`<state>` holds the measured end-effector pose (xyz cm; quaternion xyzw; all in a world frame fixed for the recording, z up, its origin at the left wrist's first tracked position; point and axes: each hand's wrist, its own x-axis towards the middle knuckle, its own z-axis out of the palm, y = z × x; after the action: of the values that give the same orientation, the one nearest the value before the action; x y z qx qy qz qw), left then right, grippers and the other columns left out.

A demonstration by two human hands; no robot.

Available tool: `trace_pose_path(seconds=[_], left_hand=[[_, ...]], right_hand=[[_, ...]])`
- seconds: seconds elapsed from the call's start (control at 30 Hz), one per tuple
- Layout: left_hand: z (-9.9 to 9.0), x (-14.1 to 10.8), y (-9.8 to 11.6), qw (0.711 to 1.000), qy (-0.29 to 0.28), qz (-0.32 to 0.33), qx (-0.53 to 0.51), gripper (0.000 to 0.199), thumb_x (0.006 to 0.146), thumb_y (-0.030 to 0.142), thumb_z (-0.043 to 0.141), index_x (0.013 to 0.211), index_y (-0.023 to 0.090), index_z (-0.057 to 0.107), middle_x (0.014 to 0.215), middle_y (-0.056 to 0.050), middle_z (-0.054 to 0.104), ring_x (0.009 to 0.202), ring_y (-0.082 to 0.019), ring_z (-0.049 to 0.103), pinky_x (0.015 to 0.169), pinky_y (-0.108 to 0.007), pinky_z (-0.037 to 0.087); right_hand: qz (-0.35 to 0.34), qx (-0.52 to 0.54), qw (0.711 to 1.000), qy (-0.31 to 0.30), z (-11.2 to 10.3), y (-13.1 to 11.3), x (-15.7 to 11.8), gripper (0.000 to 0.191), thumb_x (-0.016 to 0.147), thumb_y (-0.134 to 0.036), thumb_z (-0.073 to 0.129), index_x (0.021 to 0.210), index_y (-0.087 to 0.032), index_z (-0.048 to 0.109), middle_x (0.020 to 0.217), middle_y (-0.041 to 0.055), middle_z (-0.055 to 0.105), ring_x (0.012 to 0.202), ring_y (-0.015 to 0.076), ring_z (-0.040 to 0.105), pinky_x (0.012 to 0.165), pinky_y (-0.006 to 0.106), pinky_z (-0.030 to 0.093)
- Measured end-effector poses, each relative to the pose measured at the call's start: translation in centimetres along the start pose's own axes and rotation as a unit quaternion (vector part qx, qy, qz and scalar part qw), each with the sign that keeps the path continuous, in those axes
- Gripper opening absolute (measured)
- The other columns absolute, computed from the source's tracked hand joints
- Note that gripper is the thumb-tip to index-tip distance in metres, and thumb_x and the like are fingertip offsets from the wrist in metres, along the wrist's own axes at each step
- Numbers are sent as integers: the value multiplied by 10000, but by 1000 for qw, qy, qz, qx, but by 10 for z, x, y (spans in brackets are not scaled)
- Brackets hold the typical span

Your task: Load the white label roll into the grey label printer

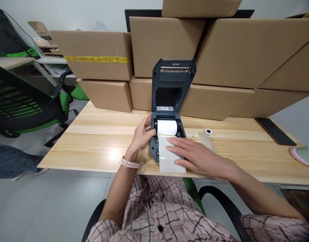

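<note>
A dark grey label printer [155, 148] stands on the wooden table with its lid [172, 84] raised. Inside it lies a white label roll [167, 127], and a strip of labels [167, 161] runs from it over the printer's front to the table edge. My left hand [141, 134] rests against the printer's left side, thumb on its rim and fingers apart. My right hand [192, 153] lies with spread fingers on the label strip, pressing it flat across the printer's front right. It hides part of the printer's right side.
Cardboard boxes [162, 43] are stacked behind the printer. On the table [94, 141], a small roll with a loose strip [208, 132] lies to the right, with a dark phone [274, 131] and a pale green object [305, 155] farther right. An office chair [26, 104] stands left.
</note>
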<state>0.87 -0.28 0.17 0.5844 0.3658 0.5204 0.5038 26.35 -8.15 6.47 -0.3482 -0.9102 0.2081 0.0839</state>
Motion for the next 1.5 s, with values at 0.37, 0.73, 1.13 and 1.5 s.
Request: trace_pose_path(seconds=[0.37,0.73,1.13,1.5], left_hand=[[1,0,-5,1000,9,1,7,778,766,248,731,1503,213,483,1591,-169,504,1472,-319,498,1225,-523,389],[2,-1,0,1000,2,7,11,747,786,249,720,1497,199,494,1592,-165,503,1454,-311,514,1218,-513,403],[2,-1,2,1000,5,-3,31,726,782,244,717,1478,186,521,1554,-174,542,1420,-320,545,1195,-519,427],[-1,1,-2,999,4,-11,32,742,808,326,751,1493,181,504,1591,-183,497,1462,-354,496,1223,-571,385]], right_hand=[[6,-18,1000,-4,5,-5,-2,618,1001,-618,516,1553,-340,494,1679,54,377,1551,333,370,1257,604,347],[6,-12,999,-39,15,-19,-15,918,937,-716,545,1676,-302,191,1747,111,132,1616,337,155,1294,592,276],[-16,-63,997,-36,17,-24,-19,1043,920,-722,558,1685,-173,109,1749,185,79,1626,361,87,1302,562,248],[-11,-48,997,-56,14,-25,-17,1021,918,-720,565,1663,-118,211,1738,212,96,1625,353,88,1291,575,268]])
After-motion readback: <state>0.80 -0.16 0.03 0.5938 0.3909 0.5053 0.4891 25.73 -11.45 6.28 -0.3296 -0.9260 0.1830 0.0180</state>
